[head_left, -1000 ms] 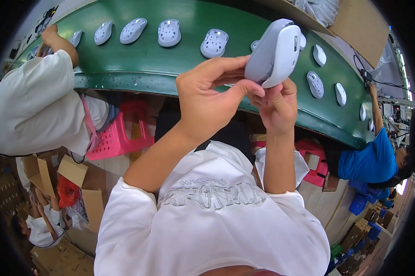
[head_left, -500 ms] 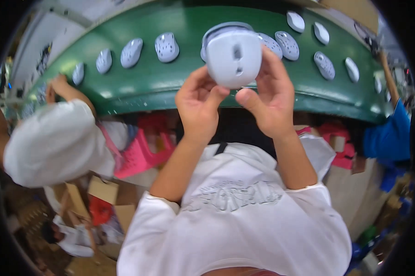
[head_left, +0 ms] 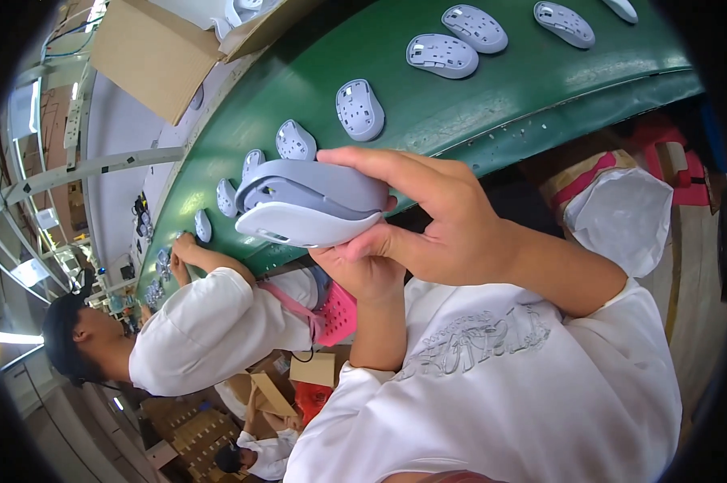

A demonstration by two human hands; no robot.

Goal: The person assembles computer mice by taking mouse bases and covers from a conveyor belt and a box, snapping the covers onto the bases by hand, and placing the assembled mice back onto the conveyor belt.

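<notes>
A computer mouse (head_left: 351, 187) with a grey-blue body is between my hands, above the near edge of the green belt. Its white top cover (head_left: 299, 225) faces down toward me, and a dark gap shows between cover and body at the far-left end. My right hand (head_left: 452, 213) grips it from the right, fingers along the grey side and thumb by the white cover. Underneath, my left hand (head_left: 367, 274) closes round the white side; its fingers are partly hidden behind the mouse and my right thumb.
Several grey mouse shells with holes, such as this one (head_left: 359, 109), lie along the green belt (head_left: 492, 105). A cardboard box (head_left: 158, 56) stands beyond it. A person in white (head_left: 198, 330) works at my left. A white bag (head_left: 621, 217) stands at the right below the belt.
The view has swung left. The mouse has turned from its white end facing me to its side, showing the grey body. My right hand has shifted along its side.
</notes>
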